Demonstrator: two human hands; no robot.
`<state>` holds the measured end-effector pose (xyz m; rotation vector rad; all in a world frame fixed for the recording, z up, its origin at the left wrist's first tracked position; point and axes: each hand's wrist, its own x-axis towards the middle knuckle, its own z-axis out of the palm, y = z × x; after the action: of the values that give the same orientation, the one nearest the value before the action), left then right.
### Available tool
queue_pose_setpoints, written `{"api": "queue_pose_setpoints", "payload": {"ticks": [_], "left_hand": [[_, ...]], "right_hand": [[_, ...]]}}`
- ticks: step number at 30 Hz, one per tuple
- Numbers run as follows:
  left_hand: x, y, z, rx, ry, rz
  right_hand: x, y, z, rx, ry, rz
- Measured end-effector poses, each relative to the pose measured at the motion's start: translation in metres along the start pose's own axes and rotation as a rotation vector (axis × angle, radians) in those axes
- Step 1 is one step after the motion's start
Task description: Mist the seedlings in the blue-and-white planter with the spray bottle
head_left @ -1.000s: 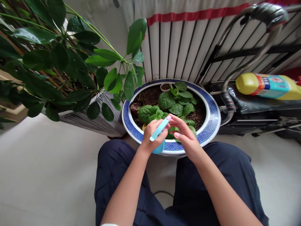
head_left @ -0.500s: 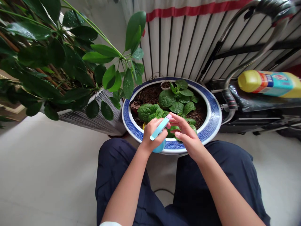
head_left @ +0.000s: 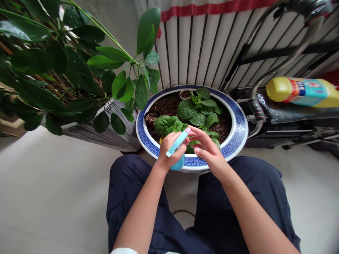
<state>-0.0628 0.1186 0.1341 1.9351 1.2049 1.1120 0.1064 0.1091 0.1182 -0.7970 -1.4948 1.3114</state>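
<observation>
My left hand point(head_left: 169, 150) is wrapped round a light blue spray bottle point(head_left: 177, 144) with a pink nozzle tip, held above the near rim of a large pot. The bottle's lower body shows partly below my fingers. Close to the nozzle, my right hand point(head_left: 209, 148) has its fingers apart; its fingertips look near or against the pink tip, and I cannot tell if they touch. Low green leafy plants point(head_left: 186, 109) grow from dark soil inside the blue-and-white round pot point(head_left: 239, 130), partly hidden by both hands.
A leafy shrub point(head_left: 87, 77) in a tall grey planter point(head_left: 106, 130) stands at the left. To the right are a metal-framed cart point(head_left: 261, 113) and a yellow bottle point(head_left: 304, 92) lying on it. A pleated white curtain point(head_left: 196, 49) with a red band hangs behind.
The view has shifted slightly, so the scene sits a little to the left. Both hands and the spray bottle keep nearly the same pose over the pot.
</observation>
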Motion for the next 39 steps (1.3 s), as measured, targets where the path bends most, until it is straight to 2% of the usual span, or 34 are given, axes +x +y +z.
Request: {"api": "queue_pose_setpoints", "payload": {"ticks": [39], "left_hand": [[-0.0047, 0.0002, -0.0011, -0.079, -0.009, -0.056]], "right_hand": [[-0.0019, 0.0041, 0.0002, -0.031, -0.052, -0.039]]}}
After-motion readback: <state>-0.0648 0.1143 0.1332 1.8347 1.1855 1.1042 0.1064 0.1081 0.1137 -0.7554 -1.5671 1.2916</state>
